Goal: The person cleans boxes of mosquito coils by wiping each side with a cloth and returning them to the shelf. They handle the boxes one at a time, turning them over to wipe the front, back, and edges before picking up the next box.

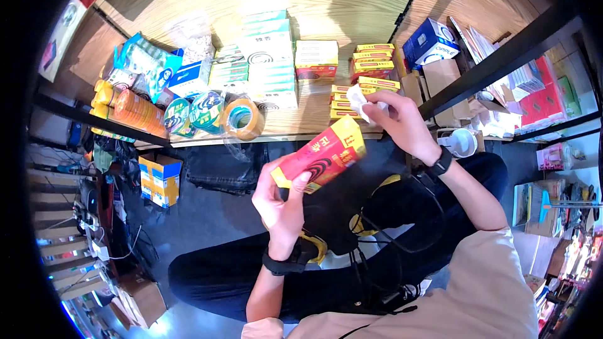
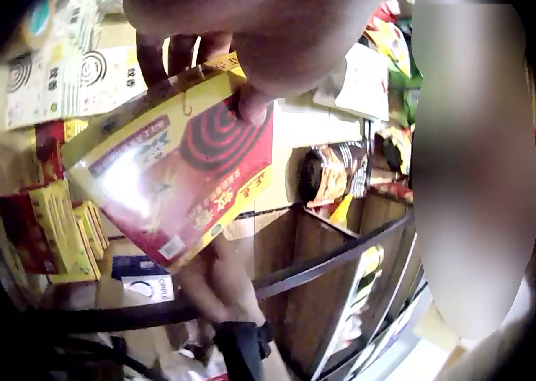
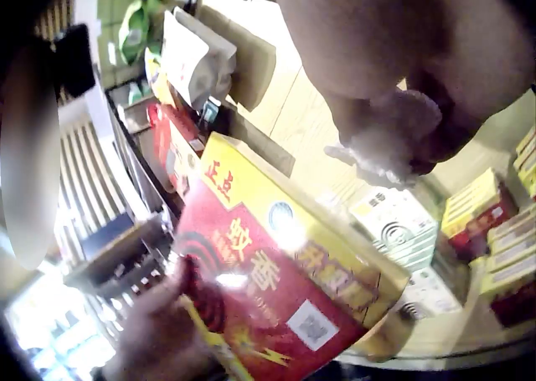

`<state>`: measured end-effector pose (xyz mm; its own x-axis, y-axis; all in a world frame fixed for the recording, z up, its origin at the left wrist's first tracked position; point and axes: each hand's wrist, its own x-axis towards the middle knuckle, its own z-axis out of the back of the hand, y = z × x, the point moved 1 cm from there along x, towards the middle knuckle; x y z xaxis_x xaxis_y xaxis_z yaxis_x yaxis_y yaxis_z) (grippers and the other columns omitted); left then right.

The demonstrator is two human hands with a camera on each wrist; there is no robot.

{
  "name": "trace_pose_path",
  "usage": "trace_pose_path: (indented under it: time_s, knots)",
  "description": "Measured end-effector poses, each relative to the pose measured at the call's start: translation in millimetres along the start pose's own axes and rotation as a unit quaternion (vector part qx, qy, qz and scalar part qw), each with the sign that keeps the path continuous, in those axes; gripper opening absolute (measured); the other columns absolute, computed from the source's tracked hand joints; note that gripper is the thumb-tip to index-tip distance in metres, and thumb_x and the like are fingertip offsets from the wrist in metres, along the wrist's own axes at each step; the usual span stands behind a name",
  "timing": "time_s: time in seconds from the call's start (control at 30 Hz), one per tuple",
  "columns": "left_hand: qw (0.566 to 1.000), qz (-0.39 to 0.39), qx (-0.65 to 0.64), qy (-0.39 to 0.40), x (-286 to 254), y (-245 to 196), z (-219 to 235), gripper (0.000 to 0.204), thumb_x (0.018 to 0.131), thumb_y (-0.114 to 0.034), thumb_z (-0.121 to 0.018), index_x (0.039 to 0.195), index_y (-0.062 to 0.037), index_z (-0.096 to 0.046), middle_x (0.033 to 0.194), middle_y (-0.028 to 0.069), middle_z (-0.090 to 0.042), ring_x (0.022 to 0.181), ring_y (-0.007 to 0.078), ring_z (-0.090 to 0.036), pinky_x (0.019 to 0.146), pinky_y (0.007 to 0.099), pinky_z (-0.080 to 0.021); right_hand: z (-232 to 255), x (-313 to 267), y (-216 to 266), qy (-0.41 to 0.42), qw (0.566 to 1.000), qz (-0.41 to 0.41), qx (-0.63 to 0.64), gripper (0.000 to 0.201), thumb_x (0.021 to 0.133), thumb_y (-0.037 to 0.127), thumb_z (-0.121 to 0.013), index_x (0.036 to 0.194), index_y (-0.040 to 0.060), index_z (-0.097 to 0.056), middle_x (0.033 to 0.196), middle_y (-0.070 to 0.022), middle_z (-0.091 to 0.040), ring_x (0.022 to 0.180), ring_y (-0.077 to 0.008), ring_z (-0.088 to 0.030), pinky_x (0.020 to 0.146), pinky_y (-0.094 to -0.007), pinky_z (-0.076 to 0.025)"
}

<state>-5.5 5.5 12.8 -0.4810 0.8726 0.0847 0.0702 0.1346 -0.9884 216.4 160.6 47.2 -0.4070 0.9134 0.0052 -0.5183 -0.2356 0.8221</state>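
A red and yellow mosquito coil box (image 1: pixel 320 156) is gripped at its lower left end by my left hand (image 1: pixel 281 204), thumb across the printed face. It is tilted in front of the shelf edge, and its black spiral print shows in the left wrist view. My right hand (image 1: pixel 405 124) pinches a crumpled white tissue (image 1: pixel 359 99) up and to the right of the box, apart from it. In the right wrist view the tissue (image 3: pixel 394 138) lies bunched between the fingers. Behind it, similar small yellow boxes (image 1: pixel 370 83) stand stacked on the shelf.
Green and white coil boxes (image 1: pixel 271 85) are stacked mid-shelf, with a tape roll (image 1: pixel 242 119) at the front edge. Orange bottles (image 1: pixel 139 112) lie at the left. A blue box (image 1: pixel 431 41) stands to the right beside a black metal post (image 1: pixel 496 56). Crossed legs are below.
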Motion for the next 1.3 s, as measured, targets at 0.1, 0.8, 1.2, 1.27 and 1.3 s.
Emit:
trace_pose_path:
  time_s: [0.1, 0.8, 1.2, 1.27, 1.3]
  knots:
    - [0.997, 0.013, -0.080, 0.019, 6, 6, 8, 0.030, 0.094, -0.006, -0.075, 0.121, 0.0034, -0.063, 0.112, 0.0057, -0.070, 0.102, 0.0102, -0.064, 0.094, 0.0269, -0.049, -16, -12, 6, 0.080, 0.966, -0.035, 0.243, 0.032, 0.106, 0.021, -0.061, 0.124, -0.0054, -0.065, 0.100, 0.0006, -0.066, 0.087, -0.0065, -0.055, 0.076, -0.0254, -0.048]
    - [0.916, 0.215, -0.327, 0.087, -6, 29, 7, 0.053, 0.105, -0.013, -0.054, 0.154, -0.0048, -0.034, 0.147, 0.0138, -0.053, 0.131, 0.0242, -0.057, 0.109, 0.0399, -0.047, -56, -51, 36, 0.137, 0.866, 0.448, -0.176, 0.048, 0.084, 0.016, -0.074, 0.129, 0.0032, -0.065, 0.124, -0.0093, -0.063, 0.113, -0.0254, -0.061, 0.100, -0.0398, -0.054]
    - [0.970, 0.031, 0.013, 0.241, -25, 45, -8, 0.060, 0.089, 0.000, -0.075, 0.142, -0.0012, -0.048, 0.127, 0.0068, -0.063, 0.118, 0.0150, -0.059, 0.100, 0.0323, -0.048, -49, -50, 46, 0.034, 0.880, 0.455, -0.134, 0.057, 0.080, 0.006, -0.078, 0.136, 0.0077, -0.066, 0.123, -0.0092, -0.064, 0.110, -0.0289, -0.064, 0.094, -0.0400, -0.054]
    - [0.967, -0.005, 0.034, 0.253, -28, 27, -19, 0.050, 0.089, -0.002, -0.076, 0.135, -0.0013, -0.054, 0.118, 0.0079, -0.066, 0.111, 0.0152, -0.063, 0.096, 0.0311, -0.049, -39, -52, 56, 0.036, 0.899, 0.425, -0.095, 0.049, 0.082, 0.005, -0.077, 0.130, 0.0055, -0.068, 0.122, -0.0097, -0.064, 0.107, -0.0295, -0.065, 0.090, -0.0409, -0.054]
    - [0.963, -0.011, 0.059, 0.261, -31, 27, -22, 0.048, 0.090, -0.003, -0.077, 0.133, -0.0010, -0.056, 0.112, 0.0088, -0.068, 0.107, 0.0160, -0.065, 0.093, 0.0311, -0.050, -33, -53, 59, 0.032, 0.900, 0.425, -0.096, 0.049, 0.082, 0.005, -0.077, 0.130, 0.0055, -0.068, 0.122, -0.0097, -0.064, 0.107, -0.0295, -0.065, 0.090, -0.0409, -0.054]
